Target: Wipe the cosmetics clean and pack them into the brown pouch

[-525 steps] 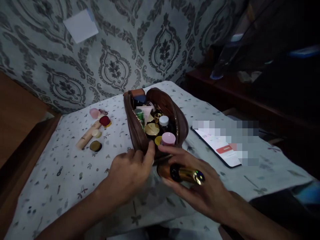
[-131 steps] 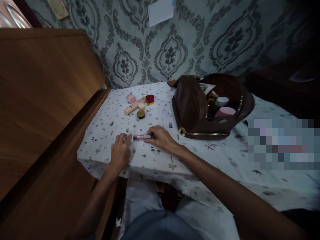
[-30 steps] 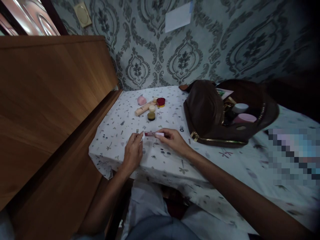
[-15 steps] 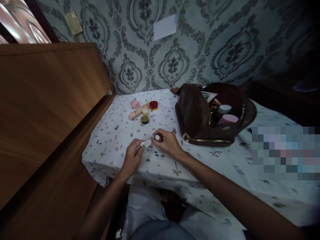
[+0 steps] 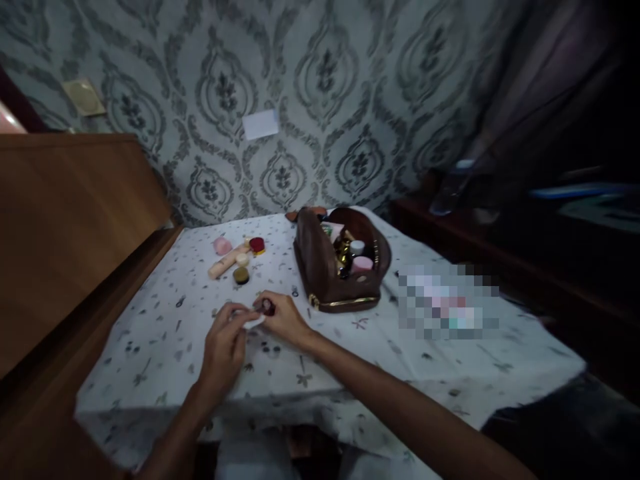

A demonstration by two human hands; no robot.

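Observation:
My right hand [image 5: 286, 323] is closed around a small dark container [image 5: 269, 307] just above the patterned tablecloth. Its exact kind is too blurred to tell. My left hand [image 5: 225, 343] meets it from the left, fingers bent toward the container, with a white tissue [image 5: 255, 323] pinched in them. The tissue lies against or very near the container; I cannot tell whether they touch. Beyond my hands are a gold-lidded jar [image 5: 241, 275], a small cream-coloured jar [image 5: 242, 260], a peach tube [image 5: 225, 264], a red-lidded jar [image 5: 257, 246] and a round pink item [image 5: 222, 246].
An unzipped brown toiletry bag [image 5: 345, 303] full of cosmetics stands right of my hands. A blurred-out item [image 5: 445, 303] lies farther right on the tablecloth [image 5: 165, 387]. Wooden furniture [image 5: 75, 220] borders the left; the patterned wall [image 5: 325, 153] rises behind.
The view has turned right and drawn back. My left hand has come closer to the dark container, its fingers now reaching over toward it with the tissue. The jars and bag stay put.

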